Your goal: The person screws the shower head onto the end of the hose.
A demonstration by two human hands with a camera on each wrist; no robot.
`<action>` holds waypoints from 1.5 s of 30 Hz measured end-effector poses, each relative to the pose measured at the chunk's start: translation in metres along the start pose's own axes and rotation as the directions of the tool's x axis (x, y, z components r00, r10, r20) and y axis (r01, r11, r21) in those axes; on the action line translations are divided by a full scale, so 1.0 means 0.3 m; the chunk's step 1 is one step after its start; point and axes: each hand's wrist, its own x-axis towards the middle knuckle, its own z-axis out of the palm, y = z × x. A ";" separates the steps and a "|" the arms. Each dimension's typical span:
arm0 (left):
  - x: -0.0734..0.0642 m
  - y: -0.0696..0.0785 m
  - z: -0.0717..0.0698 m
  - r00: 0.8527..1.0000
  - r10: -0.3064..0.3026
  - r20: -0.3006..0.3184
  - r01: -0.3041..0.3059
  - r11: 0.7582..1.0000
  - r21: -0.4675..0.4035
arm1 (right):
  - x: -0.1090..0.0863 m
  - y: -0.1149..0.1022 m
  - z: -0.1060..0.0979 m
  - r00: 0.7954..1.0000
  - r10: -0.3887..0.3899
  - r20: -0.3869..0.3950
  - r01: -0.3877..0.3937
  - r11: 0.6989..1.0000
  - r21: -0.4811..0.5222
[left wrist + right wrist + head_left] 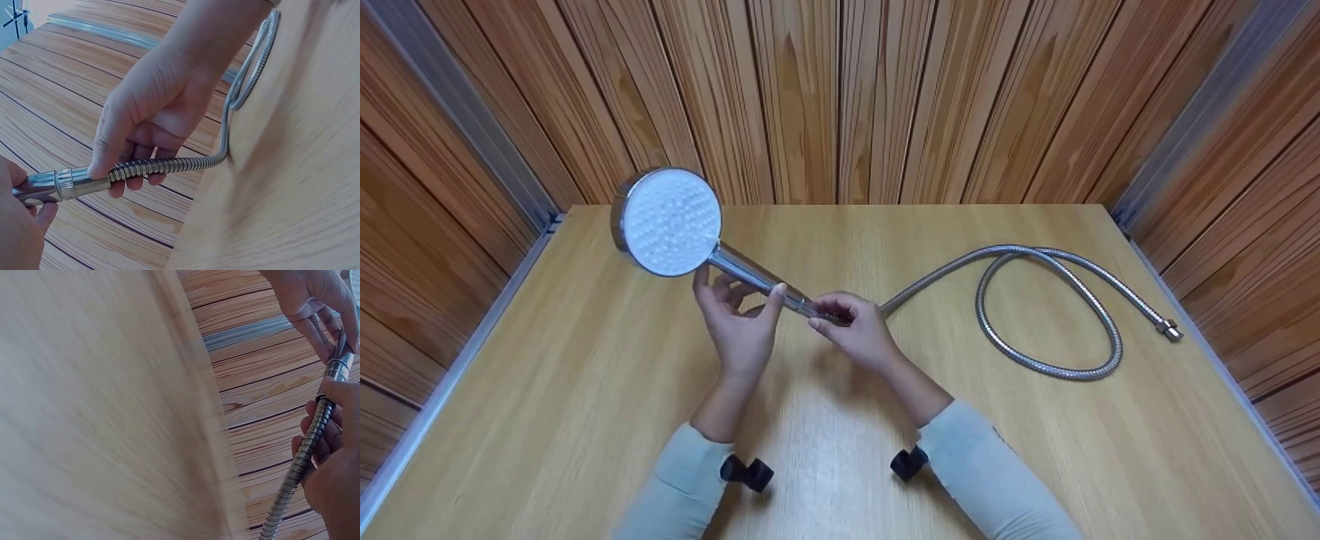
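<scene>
A chrome hand shower [673, 221] with a round white nozzle face is held up over the table, tilted, its head at upper left. My left hand [742, 334] pinches its handle [750, 271] near the lower end, between thumb and fingers. Against that end sits the collar [90, 185] of a metal shower hose [937, 281]. My right hand [859, 330] grips the collar, its thumb on the metal and fingers curled under the ribbed hose [292, 478]. Whether the threads are engaged inside the joint is hidden.
The hose runs right and lies in a loop on the wooden table [585, 390]. Its free end, a metal nut [1168, 330], rests near the table's right edge. Wood-plank walls [802, 97] stand behind and at both sides, with metal strips at the corners.
</scene>
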 end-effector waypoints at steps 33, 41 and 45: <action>-0.006 0.004 0.010 0.998 0.070 0.005 -0.070 0.997 0.023 | -0.008 -0.017 -0.026 0.997 -0.061 0.040 0.065 0.992 -0.105; -0.011 0.000 0.015 0.997 0.079 0.020 -0.079 0.997 -0.011 | -0.010 -0.017 -0.018 0.998 -0.055 -0.019 0.053 0.992 -0.110; -0.012 0.000 0.008 0.997 0.069 0.020 -0.069 0.998 -0.001 | -0.014 -0.016 -0.021 0.999 -0.049 0.002 0.049 0.993 -0.106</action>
